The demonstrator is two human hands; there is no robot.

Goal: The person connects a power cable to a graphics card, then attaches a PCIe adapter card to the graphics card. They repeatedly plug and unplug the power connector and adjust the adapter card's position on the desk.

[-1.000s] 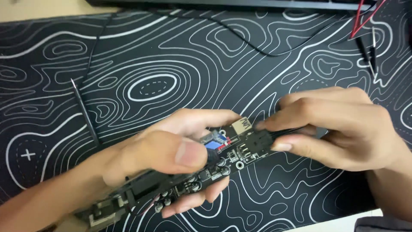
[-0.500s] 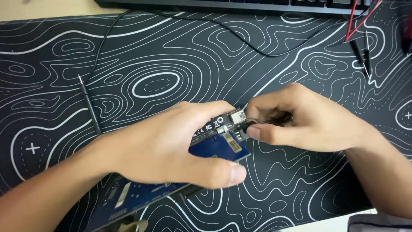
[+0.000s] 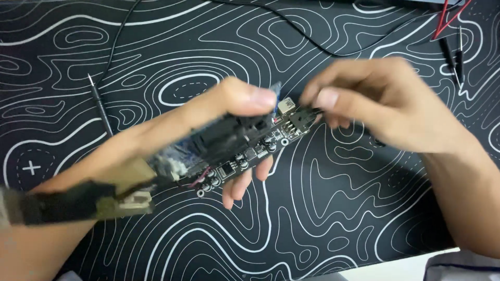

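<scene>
My left hand [image 3: 208, 125] grips a long dark circuit board [image 3: 245, 151] with small capacitors and a metal port at its far end, thumb on top and fingers underneath. The board is tilted and blurred, held just above the black mat. My right hand [image 3: 385, 104] pinches a small black connector [image 3: 304, 117] at the board's right end, next to the silver port [image 3: 286, 106]. A second blurred dark piece [image 3: 78, 200] with a tan part hangs at the lower left near my left forearm.
A black desk mat with white contour lines [image 3: 338, 208] covers the desk. A thin black probe [image 3: 100, 106] lies at the left with a black cable. Red and black test leads [image 3: 452, 47] lie at the top right. The mat's front edge shows at the lower right.
The board has turned from showing its blue underside to showing its component side. My left thumb moved on top, and my right hand shifted slightly right at the connector end.
</scene>
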